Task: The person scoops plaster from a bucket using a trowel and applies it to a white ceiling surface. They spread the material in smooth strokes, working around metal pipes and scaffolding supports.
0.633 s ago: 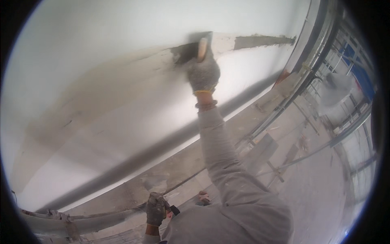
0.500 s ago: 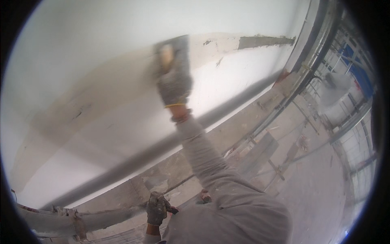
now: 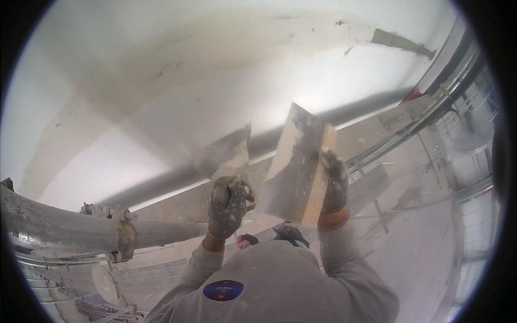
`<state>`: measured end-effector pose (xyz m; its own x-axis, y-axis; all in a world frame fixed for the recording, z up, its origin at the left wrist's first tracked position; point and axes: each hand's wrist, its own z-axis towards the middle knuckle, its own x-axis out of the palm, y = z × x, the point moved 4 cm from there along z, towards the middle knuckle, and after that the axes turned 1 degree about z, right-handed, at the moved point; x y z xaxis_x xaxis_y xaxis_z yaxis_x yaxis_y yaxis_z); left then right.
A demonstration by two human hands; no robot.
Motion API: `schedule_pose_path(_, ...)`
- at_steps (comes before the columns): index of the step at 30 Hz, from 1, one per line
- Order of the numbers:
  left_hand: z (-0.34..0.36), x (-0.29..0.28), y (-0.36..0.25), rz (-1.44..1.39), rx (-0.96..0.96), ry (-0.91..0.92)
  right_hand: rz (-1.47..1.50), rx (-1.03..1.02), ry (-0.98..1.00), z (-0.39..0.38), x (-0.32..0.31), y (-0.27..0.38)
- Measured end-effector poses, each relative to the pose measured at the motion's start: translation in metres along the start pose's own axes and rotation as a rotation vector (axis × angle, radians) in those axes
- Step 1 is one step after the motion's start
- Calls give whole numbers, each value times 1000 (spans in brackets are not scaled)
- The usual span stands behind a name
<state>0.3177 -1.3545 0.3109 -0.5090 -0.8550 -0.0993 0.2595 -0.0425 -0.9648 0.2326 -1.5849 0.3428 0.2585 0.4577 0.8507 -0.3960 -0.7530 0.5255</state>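
Just behind left hand (image 3: 228, 209), clamped grey pipe (image 3: 59, 223), scaffold tubes (image 3: 460, 83) at right

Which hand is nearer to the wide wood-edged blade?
Right. The right hand holds the wide blade by its wooden edge; the left hand is apart, left of the blade.

At the left, a flared scraper (image 3: 227, 151), smeared pale, is held pointing far; just beside it at the right, a wood-edged rectangular trowel (image 3: 295, 164), streaked pale and dark, is held tilted.
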Motion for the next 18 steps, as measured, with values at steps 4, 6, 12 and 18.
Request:
schedule_pose_path(4, 26, 28, -38, -141, 169, -31, 57, -104, -159, -19, -36, -29)
schedule_pose_path(6, 33, 46, -51, 148, 453, -13, 221, 66, -27, -13, -26, -22)
schedule_pose_path(12, 75, 121, -51, 757, 537, 191, 149, 278, -140, -6, -51, 42)
schedule_pose_path(18, 66, 128, 60, 1046, 328, 524, -10, -33, -64, 14, -75, 174)
